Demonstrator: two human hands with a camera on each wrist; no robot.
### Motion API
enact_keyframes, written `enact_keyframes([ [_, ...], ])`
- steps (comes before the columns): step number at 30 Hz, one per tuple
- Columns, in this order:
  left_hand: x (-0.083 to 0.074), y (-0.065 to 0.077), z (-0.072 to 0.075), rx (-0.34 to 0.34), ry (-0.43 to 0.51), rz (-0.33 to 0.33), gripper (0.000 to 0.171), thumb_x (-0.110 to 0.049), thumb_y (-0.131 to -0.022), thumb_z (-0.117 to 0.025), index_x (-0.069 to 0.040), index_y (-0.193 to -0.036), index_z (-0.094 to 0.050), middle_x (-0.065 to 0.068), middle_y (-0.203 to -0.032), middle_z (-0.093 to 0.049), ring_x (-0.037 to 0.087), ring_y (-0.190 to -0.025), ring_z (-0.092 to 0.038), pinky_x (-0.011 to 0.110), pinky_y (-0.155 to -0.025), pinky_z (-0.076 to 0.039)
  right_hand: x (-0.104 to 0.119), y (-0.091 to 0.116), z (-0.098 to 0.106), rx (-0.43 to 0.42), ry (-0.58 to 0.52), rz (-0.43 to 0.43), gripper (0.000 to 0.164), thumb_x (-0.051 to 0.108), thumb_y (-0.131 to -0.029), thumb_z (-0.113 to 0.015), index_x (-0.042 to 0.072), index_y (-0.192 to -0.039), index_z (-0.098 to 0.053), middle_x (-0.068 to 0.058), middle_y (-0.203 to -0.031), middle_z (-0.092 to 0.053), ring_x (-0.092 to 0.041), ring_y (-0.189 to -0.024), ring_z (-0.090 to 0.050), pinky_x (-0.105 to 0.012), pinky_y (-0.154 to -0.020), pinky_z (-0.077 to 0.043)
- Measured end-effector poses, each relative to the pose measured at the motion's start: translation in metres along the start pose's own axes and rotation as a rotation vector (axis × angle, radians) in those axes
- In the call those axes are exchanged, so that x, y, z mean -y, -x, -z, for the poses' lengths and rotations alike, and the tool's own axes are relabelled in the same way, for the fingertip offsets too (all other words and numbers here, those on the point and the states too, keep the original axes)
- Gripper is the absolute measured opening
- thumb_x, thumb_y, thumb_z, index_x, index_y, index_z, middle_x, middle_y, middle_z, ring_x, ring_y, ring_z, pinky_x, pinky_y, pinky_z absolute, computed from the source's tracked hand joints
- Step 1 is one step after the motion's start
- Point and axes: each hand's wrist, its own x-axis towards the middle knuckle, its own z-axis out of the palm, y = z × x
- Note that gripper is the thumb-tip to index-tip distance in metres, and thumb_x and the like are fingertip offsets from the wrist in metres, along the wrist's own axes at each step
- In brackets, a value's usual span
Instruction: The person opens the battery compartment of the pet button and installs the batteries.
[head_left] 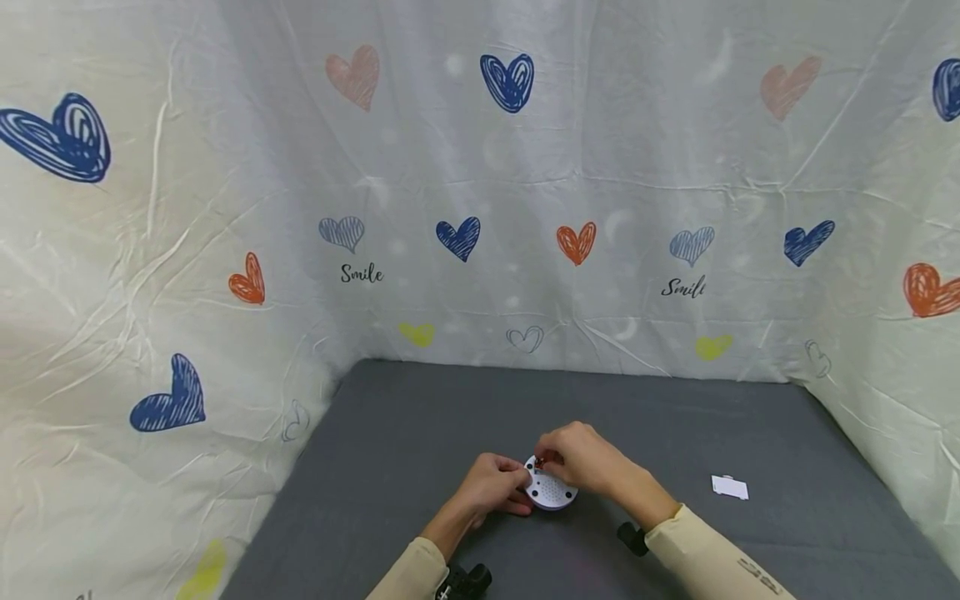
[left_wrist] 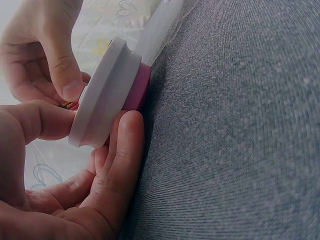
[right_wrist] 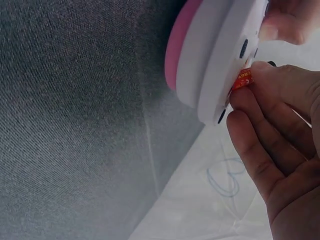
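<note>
A round white device with a pink underside stands over the grey cloth, its perforated face with dark round feet turned up. My left hand grips it at the left rim, thumb on the upturned face and fingers below. At the far side of that face, my right hand pinches a small red-orange battery with printed lettering between thumb and fingertip. The battery sits right at an opening in the face, partly hidden by the fingers.
A small white rectangular cover with tabs lies on the grey cloth-covered table to the right. A pale curtain printed with hearts surrounds the table at the back and sides. Both wrists carry black cameras.
</note>
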Motion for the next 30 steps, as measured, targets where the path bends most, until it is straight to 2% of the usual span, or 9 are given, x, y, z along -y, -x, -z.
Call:
enact_keyframes([
  [6, -0.002, 0.002, 0.0, 0.004, 0.002, -0.008, 0.026, -0.005, -0.094, -0.067, 0.01, -0.115, -0.074, 0.018, -0.095, -0.078, 0.019, -0.073, -0.078, 0.034, -0.066, -0.071, 0.001, 0.001, -0.002, -0.01, 0.053, 0.013, 0.012, 0.003, -0.091, -0.084, 0.014, -0.09, -0.082, 0.006, -0.085, -0.078, -0.002, -0.075, -0.066, -0.019, -0.063, -0.056],
  [16, 0.0, 0.004, -0.001, 0.01, 0.01, -0.035, 0.028, -0.003, -0.093, -0.066, 0.012, -0.116, -0.073, 0.019, -0.094, -0.077, 0.018, -0.072, -0.077, 0.034, -0.065, -0.071, 0.008, 0.001, 0.001, 0.042, 0.084, -0.044, 0.007, 0.004, -0.092, -0.083, 0.01, -0.093, -0.086, -0.002, -0.091, -0.083, -0.009, -0.08, -0.073, -0.02, -0.064, -0.059],
  [22, 0.001, 0.003, 0.0, 0.003, 0.006, -0.04, 0.028, -0.003, -0.092, -0.066, 0.012, -0.116, -0.073, 0.017, -0.092, -0.077, 0.018, -0.07, -0.076, 0.034, -0.064, -0.071, 0.006, 0.006, 0.006, 0.006, 0.032, -0.094, 0.009, 0.007, -0.094, -0.081, 0.013, -0.088, -0.083, 0.006, -0.082, -0.076, -0.002, -0.071, -0.061, -0.019, -0.059, -0.052],
  [26, 0.003, 0.002, 0.0, -0.003, -0.005, -0.058, 0.028, -0.003, -0.092, -0.066, 0.012, -0.115, -0.073, 0.017, -0.091, -0.076, 0.018, -0.07, -0.076, 0.035, -0.064, -0.071, 0.004, 0.008, 0.008, -0.041, 0.04, -0.174, 0.009, 0.011, -0.096, -0.079, 0.012, -0.087, -0.082, 0.006, -0.078, -0.072, -0.002, -0.067, -0.057, -0.021, -0.057, -0.049],
  [30, 0.003, 0.002, 0.0, 0.003, -0.004, -0.064, 0.028, -0.003, -0.094, -0.066, 0.012, -0.116, -0.072, 0.018, -0.092, -0.076, 0.02, -0.071, -0.077, 0.036, -0.065, -0.071, 0.005, 0.008, 0.007, -0.027, 0.012, -0.345, 0.013, 0.022, -0.099, -0.079, 0.012, -0.092, -0.084, 0.006, -0.08, -0.074, -0.006, -0.067, -0.06, -0.025, -0.057, -0.052],
])
